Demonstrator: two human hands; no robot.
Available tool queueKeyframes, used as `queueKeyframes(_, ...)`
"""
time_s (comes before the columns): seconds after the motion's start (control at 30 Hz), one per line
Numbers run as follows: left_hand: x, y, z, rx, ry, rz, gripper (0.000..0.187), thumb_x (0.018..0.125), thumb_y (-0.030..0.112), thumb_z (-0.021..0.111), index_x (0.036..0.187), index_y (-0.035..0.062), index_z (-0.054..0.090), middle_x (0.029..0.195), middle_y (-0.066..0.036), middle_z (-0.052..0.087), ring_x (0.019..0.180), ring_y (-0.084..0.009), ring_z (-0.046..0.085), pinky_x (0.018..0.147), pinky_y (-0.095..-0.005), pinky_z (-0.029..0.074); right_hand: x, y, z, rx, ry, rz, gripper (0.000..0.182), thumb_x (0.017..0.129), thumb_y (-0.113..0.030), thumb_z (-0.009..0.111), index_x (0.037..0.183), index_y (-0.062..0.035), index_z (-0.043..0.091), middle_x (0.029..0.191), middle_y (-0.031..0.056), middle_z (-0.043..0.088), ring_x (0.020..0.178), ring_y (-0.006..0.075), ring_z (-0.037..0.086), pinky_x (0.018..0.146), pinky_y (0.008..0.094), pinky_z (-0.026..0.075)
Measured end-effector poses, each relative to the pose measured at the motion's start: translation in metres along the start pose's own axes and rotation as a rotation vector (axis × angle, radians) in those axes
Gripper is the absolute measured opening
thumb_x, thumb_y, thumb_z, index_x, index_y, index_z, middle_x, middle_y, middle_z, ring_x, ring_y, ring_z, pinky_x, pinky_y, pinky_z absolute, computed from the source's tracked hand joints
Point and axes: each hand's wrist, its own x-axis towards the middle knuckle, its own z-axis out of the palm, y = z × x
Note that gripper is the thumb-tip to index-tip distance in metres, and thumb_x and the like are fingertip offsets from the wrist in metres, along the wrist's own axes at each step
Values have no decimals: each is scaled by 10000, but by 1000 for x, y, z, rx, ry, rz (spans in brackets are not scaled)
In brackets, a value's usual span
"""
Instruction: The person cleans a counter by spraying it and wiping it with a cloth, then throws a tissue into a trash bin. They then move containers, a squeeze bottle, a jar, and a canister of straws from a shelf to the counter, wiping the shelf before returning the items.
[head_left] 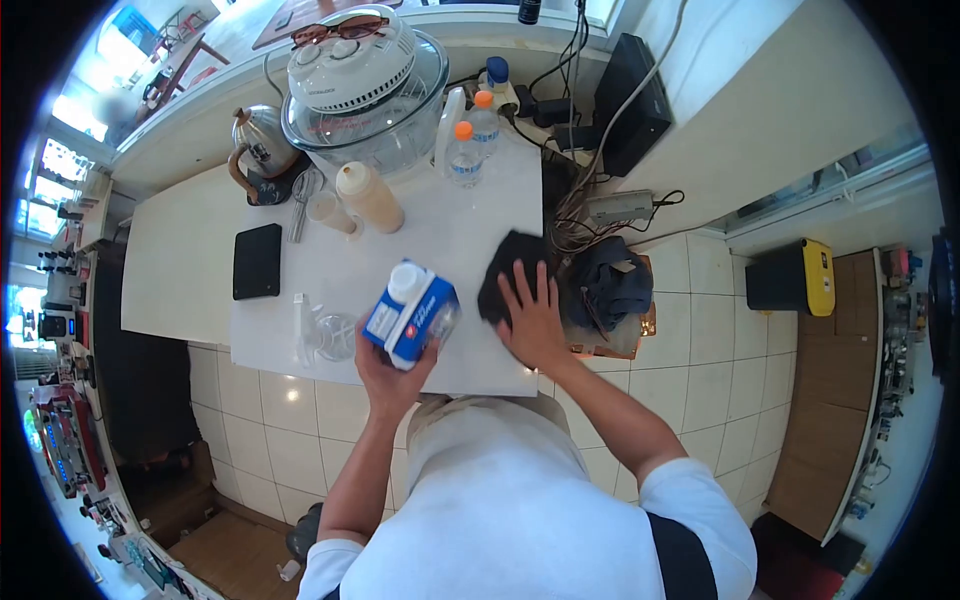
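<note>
A blue and white carton [412, 312] with a white cap is gripped by my left hand [395, 375], its fingers around the lower end, above the white table near its front edge. My right hand [535, 325] lies with fingers spread on a dark cloth [500, 285] at the table's right edge. Left of the carton, a clear plastic or glass item [334, 337] rests on the table; its exact form is hard to tell. A black flat device [257, 262] lies farther left.
Behind stand two squeeze bottles [370, 200], a kettle [264, 140], a glass-bowled oven [360, 130] and small orange-capped bottles [465, 158]. Cables and a basket of dark cloth [608, 290] are beyond the right edge. A yellow-edged bin [790, 278] stands farther right.
</note>
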Motion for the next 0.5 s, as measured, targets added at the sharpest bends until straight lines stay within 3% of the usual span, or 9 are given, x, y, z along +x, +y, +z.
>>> queueKeyframes(0.17, 60, -20, 41, 53, 56, 163, 595, 739, 112, 838, 1219, 11, 502, 1073, -128, 648, 1006, -216, 636, 894, -344, 502, -75, -23, -4, 94, -95, -63, 814, 793, -341, 676, 1510, -96, 381, 1616, 209, 180, 1454, 528, 126, 1139, 659, 203)
queueKeyframes(0.27, 88, -35, 65, 162, 163, 170, 659, 723, 168, 857, 1251, 0, 500, 1138, -185, 583, 1081, -322, 582, 952, -420, 455, -85, -31, -3, 106, -101, -38, 819, 784, -339, 682, 1509, -102, 385, 1617, 210, 180, 1455, 532, 118, 1141, 665, 193)
queueKeyframes(0.47, 105, -47, 93, 119, 279, 154, 829, 707, 223, 882, 1352, 3, 410, 1204, -219, 532, 1165, -388, 483, 1008, -478, 382, -78, -38, -7, 110, -132, -40, 821, 773, -357, 698, 1495, -103, 404, 1605, 213, 209, 1456, 536, 110, 1144, 679, 147)
queueKeyframes(0.5, 98, -33, 91, 195, 230, 97, 926, 714, 249, 882, 1411, -20, 334, 1298, -249, 483, 1237, -401, 442, 1054, -481, 354, -70, -33, -21, 124, -179, -73, 817, 773, -360, 700, 1492, -103, 408, 1600, 214, 218, 1455, 537, 110, 1144, 680, 137)
